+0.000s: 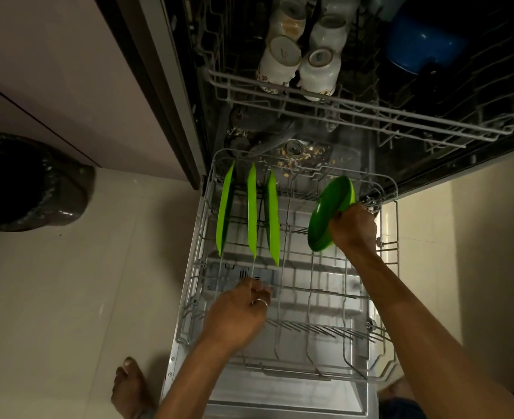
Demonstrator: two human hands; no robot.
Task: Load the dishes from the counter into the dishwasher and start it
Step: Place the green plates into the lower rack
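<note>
Both arms reaching over the lower rack (310,291)

Near the bottom edge, a bare foot (128,385) is standing on the pale floor (68,297) beside the open dishwasher door (279,397). Over the rack's near left part, the left hand (240,309) is hovering with its fingers curled together at the wires (whether it is pinching one, I cannot tell). Toward the rack's far right corner, the right hand (354,228) is gripping a tilted green plate (329,216) by its rim, just above the tines. Three more green plates (252,213) are standing on edge along the far left side. Beyond, the upper rack (370,113) is carrying upturned cups (282,55) and a blue bowl (422,40).
</note>
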